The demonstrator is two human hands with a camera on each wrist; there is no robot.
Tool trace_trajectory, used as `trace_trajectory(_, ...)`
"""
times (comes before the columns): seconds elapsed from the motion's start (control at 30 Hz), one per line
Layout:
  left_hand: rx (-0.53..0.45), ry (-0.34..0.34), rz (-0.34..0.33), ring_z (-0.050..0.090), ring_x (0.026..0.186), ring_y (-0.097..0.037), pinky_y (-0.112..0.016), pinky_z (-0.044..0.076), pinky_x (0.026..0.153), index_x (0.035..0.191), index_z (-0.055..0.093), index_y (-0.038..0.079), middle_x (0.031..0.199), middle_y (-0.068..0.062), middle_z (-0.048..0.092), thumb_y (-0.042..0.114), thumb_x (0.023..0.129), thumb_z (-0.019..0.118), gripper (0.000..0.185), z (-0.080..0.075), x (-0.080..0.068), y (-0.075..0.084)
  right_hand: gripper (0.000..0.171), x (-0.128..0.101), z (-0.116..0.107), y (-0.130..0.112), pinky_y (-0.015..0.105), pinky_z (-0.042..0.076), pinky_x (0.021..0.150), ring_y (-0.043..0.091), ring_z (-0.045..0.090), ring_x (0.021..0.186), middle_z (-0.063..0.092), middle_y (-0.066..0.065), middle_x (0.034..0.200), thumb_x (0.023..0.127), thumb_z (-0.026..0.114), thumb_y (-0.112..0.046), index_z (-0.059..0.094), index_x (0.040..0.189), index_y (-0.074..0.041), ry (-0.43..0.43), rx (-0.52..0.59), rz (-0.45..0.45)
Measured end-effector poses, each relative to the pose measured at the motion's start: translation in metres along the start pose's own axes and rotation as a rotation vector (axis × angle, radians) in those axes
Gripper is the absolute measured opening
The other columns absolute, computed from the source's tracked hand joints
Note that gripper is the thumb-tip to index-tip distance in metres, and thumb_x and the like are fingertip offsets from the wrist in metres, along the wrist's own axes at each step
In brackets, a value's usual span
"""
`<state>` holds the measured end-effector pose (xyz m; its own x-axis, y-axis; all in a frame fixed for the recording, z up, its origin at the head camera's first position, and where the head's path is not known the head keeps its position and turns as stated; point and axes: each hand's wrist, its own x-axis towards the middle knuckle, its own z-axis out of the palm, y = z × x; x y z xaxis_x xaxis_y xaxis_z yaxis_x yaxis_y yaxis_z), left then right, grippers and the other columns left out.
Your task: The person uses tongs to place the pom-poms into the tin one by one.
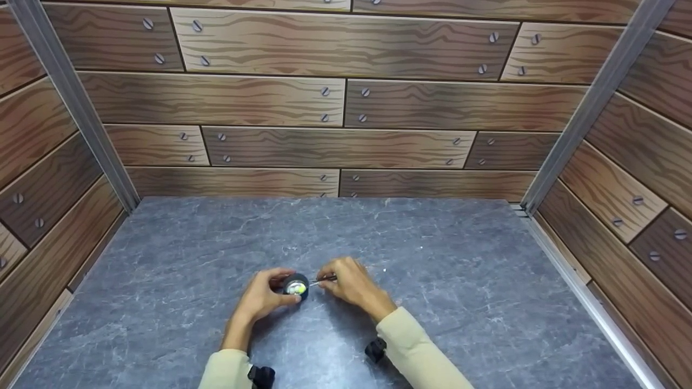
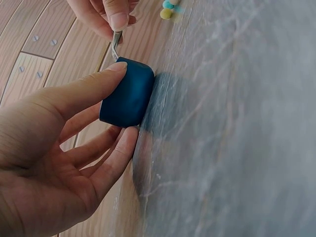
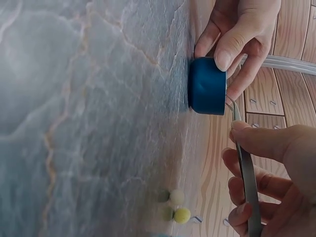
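Note:
My left hand holds a small dark-blue cup on the tabletop, thumb on one side and fingers on the other. From above, something white and yellow shows inside the cup, too bright to make out. My right hand pinches metal tweezers between thumb and fingers. Their bent tips are at the cup's rim, on the side toward the right hand; the very ends are hidden by the cup in the right wrist view. A yellow ball and a whitish ball lie on the table near the right hand.
The grey marbled tabletop is enclosed by wood-patterned walls at the back and sides. Metal posts stand at the back corners. Small white specks lie right of the right hand. A light-blue ball appears in the left wrist view.

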<state>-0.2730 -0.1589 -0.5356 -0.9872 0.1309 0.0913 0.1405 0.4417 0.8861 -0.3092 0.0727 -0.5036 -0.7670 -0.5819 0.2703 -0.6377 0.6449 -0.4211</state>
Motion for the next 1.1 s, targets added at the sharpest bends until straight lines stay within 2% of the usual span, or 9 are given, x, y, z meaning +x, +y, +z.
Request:
trace_trajectory(0.43,-0.008,0.013,-0.004,0.071,0.110,-0.033,-0.051,0.056,0.098,0.125,0.072,0.003,0.119,-0.019,0.075,0.009,0.073,0.092,0.056,0.001,-0.001,-0.001,0.009,-0.005,-0.008,0.001,0.031,0.058,0.073,0.018,0.073,0.081,0.080,0.004,0.090,0.088,0.081,-0.017,0.083,0.096,-0.012,0.022,-0.026,-0.021)
trace_trajectory(0.6,0.005,0.013,-0.009,0.071,0.109,-0.033,-0.051,0.055,0.098,0.125,0.072,0.003,0.119,-0.018,0.075,0.010,0.073,0.093,0.057,0.001,0.000,0.000,0.011,-0.007,-0.014,0.004,0.035,0.060,0.078,0.020,0.075,0.085,0.080,0.005,0.095,0.088,0.081,-0.014,0.083,0.097,-0.010,0.037,-0.018,-0.020)
trace_trajectory(0.8,0.008,0.011,-0.017,0.070,0.110,-0.032,-0.051,0.055,0.099,0.125,0.072,0.004,0.118,-0.017,0.075,0.010,0.073,0.093,0.056,0.002,0.001,0.002,0.013,-0.012,-0.024,0.013,0.040,0.062,0.084,0.023,0.077,0.092,0.081,0.008,0.102,0.088,0.080,-0.014,0.082,0.100,-0.008,0.051,0.006,-0.018)
trace_trajectory(1.1,0.008,0.015,-0.013,0.070,0.111,-0.033,-0.051,0.055,0.099,0.124,0.072,0.004,0.119,-0.018,0.075,0.010,0.073,0.093,0.056,0.002,0.000,0.000,0.013,-0.025,-0.036,0.035,0.042,0.061,0.082,0.024,0.075,0.087,0.080,0.008,0.096,0.088,0.081,-0.018,0.082,0.096,-0.008,0.053,0.032,0.023)
